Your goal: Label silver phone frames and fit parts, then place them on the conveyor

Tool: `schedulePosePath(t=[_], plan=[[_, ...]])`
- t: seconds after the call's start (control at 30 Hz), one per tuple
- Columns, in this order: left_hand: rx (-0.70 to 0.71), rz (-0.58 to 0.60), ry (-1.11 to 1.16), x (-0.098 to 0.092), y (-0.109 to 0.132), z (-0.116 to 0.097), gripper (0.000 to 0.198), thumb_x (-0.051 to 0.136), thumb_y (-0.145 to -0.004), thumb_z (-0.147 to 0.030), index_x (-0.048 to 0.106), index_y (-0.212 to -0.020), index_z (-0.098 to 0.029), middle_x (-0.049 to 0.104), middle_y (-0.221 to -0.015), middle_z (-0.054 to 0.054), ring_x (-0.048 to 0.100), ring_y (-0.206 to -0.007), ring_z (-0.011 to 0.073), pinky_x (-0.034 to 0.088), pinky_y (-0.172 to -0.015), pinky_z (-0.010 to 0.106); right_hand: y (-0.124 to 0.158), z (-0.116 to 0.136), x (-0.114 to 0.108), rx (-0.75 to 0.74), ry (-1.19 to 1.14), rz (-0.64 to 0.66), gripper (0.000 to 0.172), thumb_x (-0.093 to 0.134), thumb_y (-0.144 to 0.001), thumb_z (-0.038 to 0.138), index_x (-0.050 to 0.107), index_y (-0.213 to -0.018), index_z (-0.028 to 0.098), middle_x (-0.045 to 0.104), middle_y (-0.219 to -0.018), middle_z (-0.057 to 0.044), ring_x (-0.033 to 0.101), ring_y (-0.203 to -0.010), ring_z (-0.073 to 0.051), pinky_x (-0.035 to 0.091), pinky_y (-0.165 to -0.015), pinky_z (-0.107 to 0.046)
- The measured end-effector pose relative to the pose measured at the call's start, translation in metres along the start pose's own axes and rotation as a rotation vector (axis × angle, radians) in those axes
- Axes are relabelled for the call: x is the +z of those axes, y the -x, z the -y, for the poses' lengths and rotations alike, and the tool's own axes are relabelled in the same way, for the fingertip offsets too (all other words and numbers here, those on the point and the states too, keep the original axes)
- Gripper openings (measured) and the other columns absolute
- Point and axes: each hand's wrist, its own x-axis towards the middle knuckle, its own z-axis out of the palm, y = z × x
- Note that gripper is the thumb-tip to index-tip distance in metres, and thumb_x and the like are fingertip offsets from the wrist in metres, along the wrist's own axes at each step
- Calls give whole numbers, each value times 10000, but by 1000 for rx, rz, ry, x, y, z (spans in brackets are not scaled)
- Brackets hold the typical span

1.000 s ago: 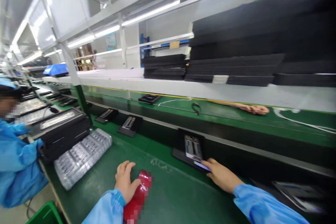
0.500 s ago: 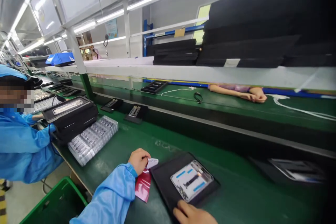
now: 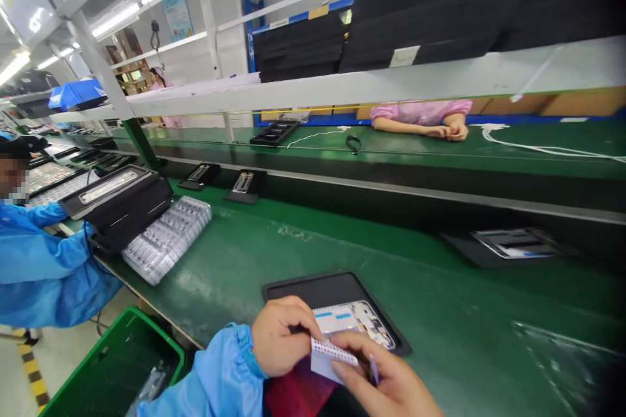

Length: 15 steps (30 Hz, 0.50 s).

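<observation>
My left hand [image 3: 286, 337] pinches the left end of a small white label sheet [image 3: 332, 357] printed with rows of dots. On its right side, my right hand [image 3: 376, 371] grips the same sheet between thumb and finger, and a thin pale item shows between its fingers. Below the hands lies a red packet [image 3: 298, 394], partly covered. Just beyond them a black tray [image 3: 313, 288] rests on the green bench, holding an opened device [image 3: 374, 322] with blue strips, partly hidden by my hands.
Clear plastic trays [image 3: 169, 238] and a black case [image 3: 132, 208] stand at the left beside a co-worker in a blue sleeve [image 3: 44, 267]. A green bin [image 3: 117, 365] is below the bench edge. Another tray with a device [image 3: 513, 244] lies at the right. Across, a person's forearms [image 3: 420, 130] rest.
My right hand has left the black tray's edge and now holds the label sheet together with my left hand. Both hands are in front of the tray. The view has shifted.
</observation>
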Motion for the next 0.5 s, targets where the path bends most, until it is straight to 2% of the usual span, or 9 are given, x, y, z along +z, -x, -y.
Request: schedulePosePath(t=[0.07, 0.17, 0.23, 0.33, 0.43, 0.5], plan=[[-73, 66, 174, 17, -3, 6, 131, 711, -708, -164, 745, -834, -169, 670, -838, 46, 630, -777, 161, 475, -733, 271, 7, -5, -1, 90, 17, -61, 373, 650, -791, 557, 710, -968, 234, 720, -891, -50, 664, -845, -239, 538, -788, -326], [-232, 195, 365, 36, -5, 16, 329, 770, -731, -322, 699, -1010, -161, 665, -857, 51, 622, -753, 160, 480, -710, 273, 18, -19, -3, 188, 28, -129, 390, 630, -793, 596, 704, -933, 240, 721, -853, -29, 665, -820, -233, 539, -777, -315], [-233, 266, 264, 44, -7, 19, 427, 831, -684, -397, 705, -1016, -161, 667, -869, 49, 619, -745, 159, 483, -733, 281, 25, -28, -5, 213, -15, -119, 404, 630, -793, 603, 697, -939, 233, 722, -853, -33, 662, -808, -232, 541, -769, -319], [-163, 311, 32, 50, -12, 18, 385, 872, -632, -422, 752, -889, -161, 680, -862, 43, 616, -770, 166, 478, -781, 283, 33, -36, -13, 219, -127, -103, 422, 685, -752, 579, 701, -965, 216, 723, -842, -59, 664, -790, -239, 553, -749, -338], [-219, 290, -47, 51, -16, 18, 305, 835, -690, -398, 767, -869, -161, 696, -812, 33, 616, -739, 158, 475, -738, 261, 38, -41, -28, 192, -234, -238, 362, 697, -737, 548, 718, -922, 237, 722, -1022, -102, 676, -847, -262, 570, -718, -343], [-255, 279, -89, 51, -16, 18, 269, 823, -707, -375, 771, -865, -163, 695, -777, 23, 607, -698, 147, 466, -688, 246, 42, -44, -39, 115, -212, -355, 317, 595, -816, 544, 721, -885, 262, 680, -1191, -108, 677, -899, -272, 579, -717, -346]])
